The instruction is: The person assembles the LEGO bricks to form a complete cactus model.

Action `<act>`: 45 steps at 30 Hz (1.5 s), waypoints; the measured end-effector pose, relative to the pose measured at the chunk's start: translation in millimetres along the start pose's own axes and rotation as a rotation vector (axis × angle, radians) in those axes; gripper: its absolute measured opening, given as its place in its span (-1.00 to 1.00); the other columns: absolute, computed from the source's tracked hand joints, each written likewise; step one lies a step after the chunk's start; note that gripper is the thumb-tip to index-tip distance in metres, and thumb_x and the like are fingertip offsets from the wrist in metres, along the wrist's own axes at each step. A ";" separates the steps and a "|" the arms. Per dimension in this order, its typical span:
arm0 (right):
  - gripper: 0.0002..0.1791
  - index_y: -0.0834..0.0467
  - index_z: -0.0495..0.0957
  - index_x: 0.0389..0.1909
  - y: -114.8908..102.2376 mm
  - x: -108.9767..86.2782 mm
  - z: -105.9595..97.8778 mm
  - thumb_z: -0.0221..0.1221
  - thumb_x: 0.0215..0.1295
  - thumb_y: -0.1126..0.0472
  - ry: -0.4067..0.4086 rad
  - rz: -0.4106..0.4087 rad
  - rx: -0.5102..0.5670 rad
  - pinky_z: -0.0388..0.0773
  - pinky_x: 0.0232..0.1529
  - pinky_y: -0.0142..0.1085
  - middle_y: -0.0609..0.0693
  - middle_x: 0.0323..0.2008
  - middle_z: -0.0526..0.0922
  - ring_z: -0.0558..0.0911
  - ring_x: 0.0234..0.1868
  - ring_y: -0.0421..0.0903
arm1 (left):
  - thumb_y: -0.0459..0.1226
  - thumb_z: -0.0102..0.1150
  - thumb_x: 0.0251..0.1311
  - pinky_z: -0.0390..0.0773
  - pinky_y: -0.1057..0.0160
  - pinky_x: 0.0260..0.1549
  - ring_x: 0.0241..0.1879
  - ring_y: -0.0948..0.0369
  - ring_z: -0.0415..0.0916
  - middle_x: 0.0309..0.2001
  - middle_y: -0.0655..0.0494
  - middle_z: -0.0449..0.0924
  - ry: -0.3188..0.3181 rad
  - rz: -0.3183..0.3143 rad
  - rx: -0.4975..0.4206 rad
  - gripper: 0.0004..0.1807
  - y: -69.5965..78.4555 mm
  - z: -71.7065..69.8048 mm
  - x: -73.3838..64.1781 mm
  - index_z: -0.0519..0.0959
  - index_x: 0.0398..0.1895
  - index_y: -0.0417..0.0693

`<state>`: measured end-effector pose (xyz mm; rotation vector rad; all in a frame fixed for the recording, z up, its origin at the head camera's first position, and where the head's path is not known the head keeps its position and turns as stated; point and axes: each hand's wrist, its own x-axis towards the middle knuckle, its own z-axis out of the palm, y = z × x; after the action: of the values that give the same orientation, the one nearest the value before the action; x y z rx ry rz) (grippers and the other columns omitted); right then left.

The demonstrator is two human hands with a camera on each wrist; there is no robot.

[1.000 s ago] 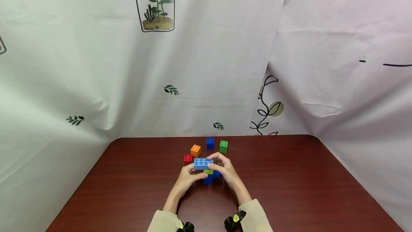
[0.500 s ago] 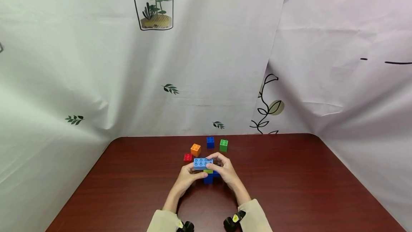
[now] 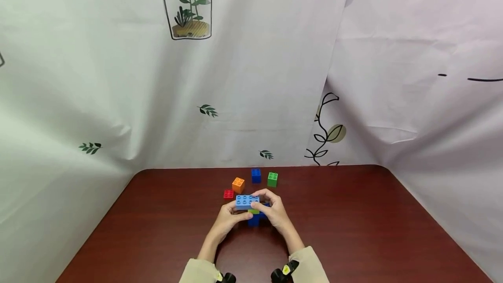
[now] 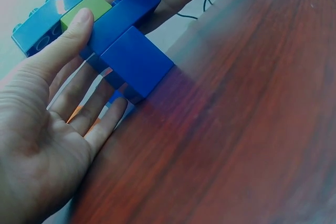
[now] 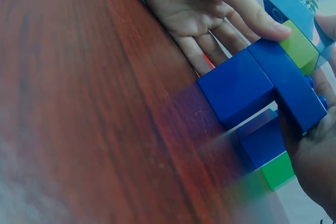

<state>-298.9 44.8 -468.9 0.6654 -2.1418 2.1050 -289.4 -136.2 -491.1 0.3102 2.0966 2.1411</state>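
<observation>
A stack of toy building bricks stands between both hands on the brown table. Its top is a light blue eight-stud brick (image 3: pixel 243 201), above a lime green brick (image 4: pixel 86 11). Under these are a longer dark blue brick (image 5: pixel 291 85) and a dark blue block (image 4: pixel 137 62) at the bottom. My left hand (image 3: pixel 227 220) grips the stack, thumb against the lime and dark blue bricks, the other fingers reaching behind. My right hand (image 3: pixel 276 212) pinches the light blue brick near its right end, thumb in front; its fingertips behind are partly hidden.
Loose bricks lie beyond the stack: red (image 3: pixel 229 194), orange (image 3: pixel 238 185), blue (image 3: pixel 256 176) and green (image 3: pixel 272 179). The brown table (image 3: pixel 353 222) ends at a white patterned curtain (image 3: pixel 251 77) behind.
Both hands keep their hold on the stack with hardly any movement. The head view has shifted slightly, and the light blue brick stays on top.
</observation>
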 end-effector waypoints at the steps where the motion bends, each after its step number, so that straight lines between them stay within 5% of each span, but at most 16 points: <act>1: -0.76 0.34 0.55 -0.08 0.6 -0.4 -0.4 0.22 0.26 0.34 0.005 0.007 -0.001 0.50 -0.15 -0.41 0.28 -0.17 0.62 0.53 -0.24 -0.27 | -0.29 0.38 0.11 0.63 0.38 -0.11 -0.18 0.34 0.64 -0.07 0.06 0.72 -0.001 0.001 -0.003 -0.42 -0.5 0.6 0.2 0.48 0.18 -0.38; 8: -0.71 0.32 0.56 -0.04 2.3 -0.7 -6.6 0.25 0.23 0.32 0.026 0.044 -0.001 0.50 -0.15 -0.43 -0.10 -0.25 0.60 0.51 -0.23 -0.26 | -0.24 0.38 0.12 0.61 0.39 -0.07 -0.14 0.32 0.62 -0.02 0.05 0.70 -0.037 0.010 -0.011 -0.40 0.3 4.7 3.8 0.47 0.20 -0.35; 16: -0.68 0.26 0.55 0.04 3.6 -5.9 -5.2 0.23 0.28 0.29 -0.013 0.117 -0.030 0.46 -0.12 -0.42 -0.09 -0.23 0.56 0.49 -0.19 -0.24 | -0.31 0.34 0.14 0.63 0.23 0.02 0.00 0.19 0.65 0.11 -0.19 0.60 -0.104 -0.040 -0.003 -0.33 -4.7 -9.3 0.8 0.35 0.28 -0.42; 19: -0.67 0.28 0.54 0.04 4.8 -5.5 -2.6 0.22 0.28 0.29 -0.016 0.112 -0.018 0.48 -0.12 -0.43 -0.07 -0.20 0.56 0.49 -0.18 -0.25 | -0.49 0.25 0.14 0.65 0.32 -0.09 -0.15 0.28 0.67 -0.06 -0.05 0.68 -0.018 -0.030 -0.014 -0.51 -2.4 -13.1 -0.2 0.42 0.15 -0.49; 24: -0.65 0.31 0.52 0.06 3.7 -4.1 -0.2 0.23 0.28 0.29 -0.017 0.111 0.003 0.51 -0.14 -0.45 0.01 -0.15 0.58 0.49 -0.17 -0.26 | -0.60 0.21 0.02 0.59 0.45 -0.30 -0.37 0.35 0.57 -0.37 0.18 0.62 0.223 0.044 0.020 -0.74 -0.1 -15.2 2.6 0.53 -0.16 -0.47; 36: -0.62 0.28 0.53 0.08 5.7 -7.3 2.8 0.25 0.26 0.28 -0.017 0.178 0.011 0.52 -0.13 -0.44 0.03 -0.15 0.58 0.50 -0.17 -0.23 | -0.51 0.34 0.03 0.53 0.50 -0.40 -0.46 0.39 0.52 -0.44 0.21 0.61 0.531 0.107 0.020 -0.72 -3.3 -19.0 0.4 0.53 -0.19 -0.50; 45: -0.62 0.28 0.53 0.09 4.5 -3.1 -4.1 0.25 0.26 0.27 -0.008 0.145 -0.004 0.49 -0.15 -0.44 -0.11 -0.23 0.56 0.49 -0.19 -0.23 | -0.43 0.46 -0.08 0.44 0.57 -0.41 -0.42 0.36 0.40 -0.41 0.10 0.54 0.654 0.375 -0.020 -0.69 -9.4 -18.9 13.2 0.55 -0.30 -0.39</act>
<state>-298.6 49.4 -473.9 0.5338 -2.2621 2.1701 -307.2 -151.3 -500.0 -0.0163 2.4974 2.7725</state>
